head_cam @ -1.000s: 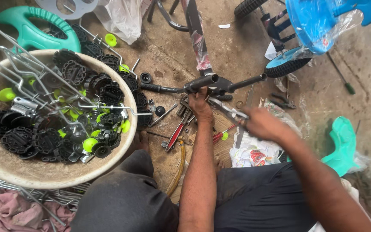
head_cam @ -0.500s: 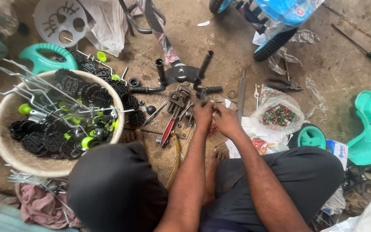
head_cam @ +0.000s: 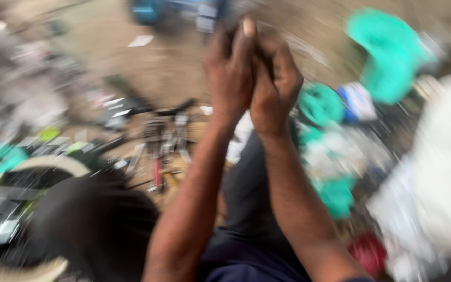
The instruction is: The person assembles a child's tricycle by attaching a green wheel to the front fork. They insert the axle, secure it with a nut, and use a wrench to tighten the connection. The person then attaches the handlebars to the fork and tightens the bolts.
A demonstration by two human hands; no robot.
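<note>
Here, blurred, the left hand [head_cam: 230,73] and right hand [head_cam: 275,83] press together, closed around something small, dark, probably stiff; unidentifiable.

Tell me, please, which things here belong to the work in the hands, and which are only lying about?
In hand:
left hand and right hand, pressed together and raised; whether they hold anything is hidden by blur.

Lying about:
tools on the ground
basin of dark parts
teal plastic pieces
red object
</note>
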